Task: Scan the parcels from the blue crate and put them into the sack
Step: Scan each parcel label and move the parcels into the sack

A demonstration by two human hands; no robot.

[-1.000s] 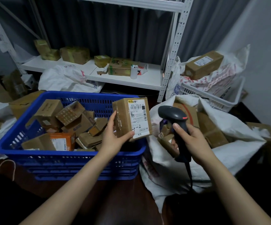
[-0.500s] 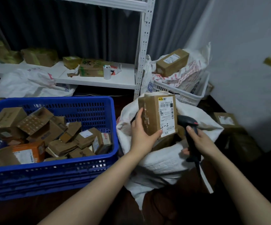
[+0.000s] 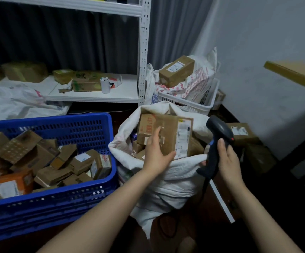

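Parcel [image 3: 173, 136] now flat over sack [image 3: 177, 174]; left hand [image 3: 155, 156] gripping.

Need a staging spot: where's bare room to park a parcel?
Bare: the shelf board between the white cup and the shelf upright. Crowded: the sack mouth, packed with boxes under the parcel the left hand holds; the blue crate, heaped; the white basket, stuffed with bags.

Two arms show in the head view. The left forearm [image 3: 102, 207] is bare along its whole visible length, from the near edge to the wrist. The right forearm [image 3: 254, 203] is likewise bare. The left hand [image 3: 155, 157] and right hand [image 3: 227, 161] are bare. The fingers are slim. Nail detail is too blurred to tell.
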